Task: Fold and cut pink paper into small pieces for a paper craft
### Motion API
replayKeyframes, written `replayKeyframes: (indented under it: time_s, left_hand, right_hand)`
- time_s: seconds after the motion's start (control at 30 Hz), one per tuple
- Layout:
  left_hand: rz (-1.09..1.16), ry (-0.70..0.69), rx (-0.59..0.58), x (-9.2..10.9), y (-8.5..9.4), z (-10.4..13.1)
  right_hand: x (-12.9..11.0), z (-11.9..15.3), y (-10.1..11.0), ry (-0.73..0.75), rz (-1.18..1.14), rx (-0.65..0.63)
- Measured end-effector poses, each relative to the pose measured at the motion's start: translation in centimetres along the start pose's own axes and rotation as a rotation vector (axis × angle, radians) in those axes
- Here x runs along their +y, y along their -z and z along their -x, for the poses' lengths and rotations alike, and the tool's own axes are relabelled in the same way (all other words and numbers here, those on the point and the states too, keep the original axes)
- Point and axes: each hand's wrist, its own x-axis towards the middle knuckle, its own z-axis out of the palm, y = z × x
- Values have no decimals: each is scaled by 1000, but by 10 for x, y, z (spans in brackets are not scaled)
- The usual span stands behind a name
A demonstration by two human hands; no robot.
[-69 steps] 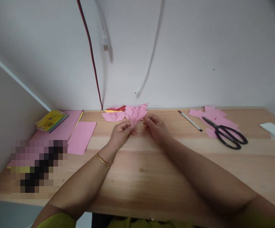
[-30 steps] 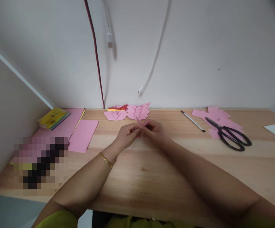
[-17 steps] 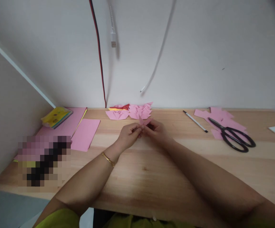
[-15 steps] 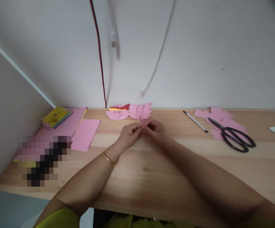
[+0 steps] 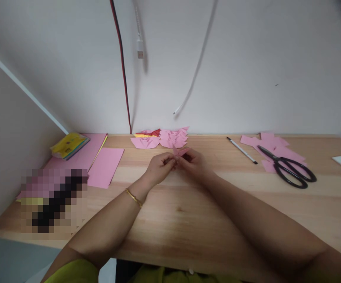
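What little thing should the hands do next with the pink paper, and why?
Perhaps the right hand should gently press the folded pink paper while the left hand steadies it: both hands hold it, and its pointed ends stick out from their grip.

From my end I see a thin gold bangle point(image 5: 134, 198) behind the left fingers point(image 5: 168, 156), a yellow-green sleeve point(image 5: 73, 272) way further back, plus matching fabric point(image 5: 158, 275) well below them.

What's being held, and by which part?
A small folded pink paper piece, held at its near end by the left hand and the right hand; the rest sticks out beyond them. Exact contact is hidden.
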Motion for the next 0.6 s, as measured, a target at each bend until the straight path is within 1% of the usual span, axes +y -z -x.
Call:
replayKeyframes:
  time_s: [0.23,0.4,0.5,0.6]
  left_hand:
    - [264,-6,65,-9,0,-2]
    - [229,-30,96,-10,1,-2]
    - [248,-18,114,-12,0,-3]
    - [320,-3,137,-15,0,-4]
  right_hand:
    - [1,-1,2,38,149,0]
    - [-3,0,1,123,217,-74]
    - [-6,0,1,130,213,-109]
    - [-9,0,2,120,230,-128]
